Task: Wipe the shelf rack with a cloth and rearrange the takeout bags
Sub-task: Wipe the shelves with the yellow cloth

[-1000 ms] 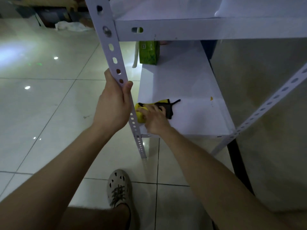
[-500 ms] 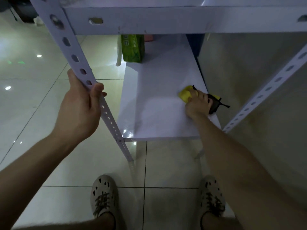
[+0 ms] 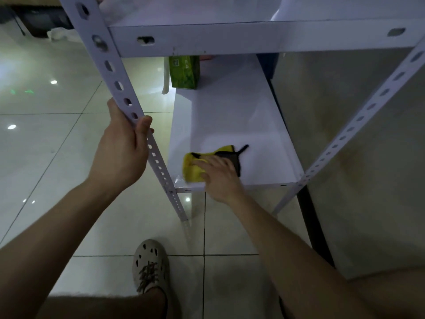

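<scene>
A white metal shelf rack stands in front of me, its lower shelf (image 3: 230, 116) bare and white. My left hand (image 3: 122, 153) grips the rack's front left perforated post (image 3: 119, 88). A yellow cloth with a black edge (image 3: 195, 169) lies near the lower shelf's front edge, and my right hand (image 3: 220, 178) presses down on it with fingers spread flat. A green takeout bag (image 3: 184, 72) stands upright at the back left of the lower shelf. The upper shelf (image 3: 253, 38) crosses the top of the view.
A slanted perforated post (image 3: 358, 120) rises at the right, with a beige wall behind it. Glossy floor tiles spread to the left. My shoe (image 3: 149, 263) stands on the floor below the shelf. Dark clutter and a white rag (image 3: 57, 33) lie far left.
My right hand has swept the cloth from the shelf's right edge back toward the front left. My left hand keeps its grip on the post.
</scene>
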A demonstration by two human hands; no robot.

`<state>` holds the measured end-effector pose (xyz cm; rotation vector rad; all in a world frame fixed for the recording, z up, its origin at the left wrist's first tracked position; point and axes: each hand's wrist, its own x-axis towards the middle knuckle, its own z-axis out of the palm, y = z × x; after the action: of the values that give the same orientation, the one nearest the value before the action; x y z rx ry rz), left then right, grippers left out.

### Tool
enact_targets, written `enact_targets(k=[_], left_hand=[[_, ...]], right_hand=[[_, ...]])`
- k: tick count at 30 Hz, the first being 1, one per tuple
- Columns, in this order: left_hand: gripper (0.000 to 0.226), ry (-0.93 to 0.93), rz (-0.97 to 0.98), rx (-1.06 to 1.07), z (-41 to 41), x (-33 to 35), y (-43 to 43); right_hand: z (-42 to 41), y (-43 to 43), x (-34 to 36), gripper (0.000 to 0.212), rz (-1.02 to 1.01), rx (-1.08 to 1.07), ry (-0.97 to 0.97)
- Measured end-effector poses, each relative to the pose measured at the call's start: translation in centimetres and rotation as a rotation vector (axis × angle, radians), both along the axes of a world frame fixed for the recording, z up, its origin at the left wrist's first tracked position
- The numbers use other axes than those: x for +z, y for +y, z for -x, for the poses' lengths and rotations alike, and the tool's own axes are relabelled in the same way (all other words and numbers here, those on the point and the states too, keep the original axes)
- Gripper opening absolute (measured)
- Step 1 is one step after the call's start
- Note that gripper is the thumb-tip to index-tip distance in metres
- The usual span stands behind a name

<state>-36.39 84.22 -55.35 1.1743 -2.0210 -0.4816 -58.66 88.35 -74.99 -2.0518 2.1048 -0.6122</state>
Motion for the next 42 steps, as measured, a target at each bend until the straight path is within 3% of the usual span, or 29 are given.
enact_targets(k=[3,6,12,17,21,26,28,32,36,38,42], left_hand=[[0.062,-0.007,-0.035,0.006,0.1,0.5,0.4],[0.052,-0.022,-0.038,0.017,0.0,0.4,0.2],[0.051,-0.005,-0.026,0.054,0.4,0.2,0.3],[0.051,0.002,-0.011,0.065,0.5,0.0,0.2],[0.056,-0.017,-0.024,0.07,0.4,0.3,0.2],[0.054,-0.022,-0.031,0.046,0.0,0.4,0.0],[0.051,-0.015,-0.039,0.033,-0.1,0.4,-0.1],[0.051,-0.002,-0.056,0.037,0.4,0.6,0.3],[0.049,-0.009,-0.045,0.058,0.7,0.5,0.4],[0.048,0.004,-0.053,0.059,0.8,0.5,0.4],[0.046,0.016,-0.069,0.065,0.9,0.6,0.5]], right_hand=[[7.7,3.5,-0.7,0.054,0.045,-0.259,-0.02],[14.1,4.0,-0.1,0.055,-0.121,-0.507,0.029],[14.2,-6.2,1.3,0.07,-0.276,-0.644,0.019],[4.2,-14.0,2.1,0.068,-0.256,-0.34,0.048],[-5.4,-12.8,1.5,0.046,-0.145,0.035,0.025],[-2.0,-4.5,0.5,0.057,-0.077,0.297,0.006],[3.2,-2.3,-0.2,0.054,-0.087,0.12,0.018],[15.2,1.4,-0.2,0.054,-0.047,-0.539,0.11],[12.7,0.0,1.7,0.058,-0.236,-0.823,0.128],[6.3,-2.0,2.2,0.06,-0.227,-0.731,0.099],[-6.4,-2.3,1.7,0.055,-0.107,-0.115,0.149]])
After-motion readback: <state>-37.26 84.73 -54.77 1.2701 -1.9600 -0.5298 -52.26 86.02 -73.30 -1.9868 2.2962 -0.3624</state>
